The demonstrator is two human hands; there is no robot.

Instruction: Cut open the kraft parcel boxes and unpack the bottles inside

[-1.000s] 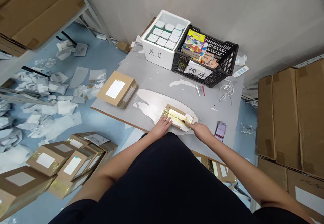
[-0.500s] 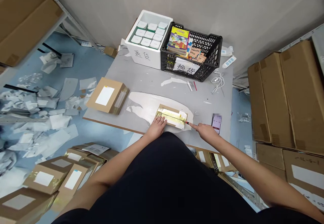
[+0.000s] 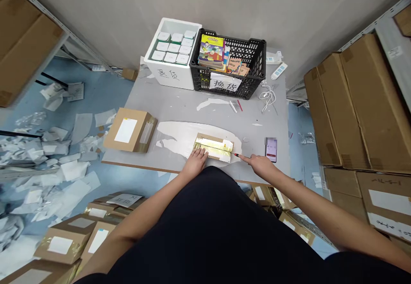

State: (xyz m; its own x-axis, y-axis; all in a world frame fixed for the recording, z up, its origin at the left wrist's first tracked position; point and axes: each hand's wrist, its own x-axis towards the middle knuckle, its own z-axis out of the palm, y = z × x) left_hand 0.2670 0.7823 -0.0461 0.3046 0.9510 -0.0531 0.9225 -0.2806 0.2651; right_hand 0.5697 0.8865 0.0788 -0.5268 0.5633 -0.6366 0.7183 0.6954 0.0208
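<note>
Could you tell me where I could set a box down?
Bare tabletop lies between the cardboard parcel and white foam box, and left of the phone; crowded at the gold-wrapped parcel between the left hand and right hand.

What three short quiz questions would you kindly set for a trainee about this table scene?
1. True or false: the left hand rests on the gold-taped cardboard parcel.
2. Which holds the picture books: A) the black plastic crate, B) the white foam box, or C) the shelf?
3. What lies on the table just beyond the right hand?

Key: 1. True. 2. A. 3. A smartphone.
</note>
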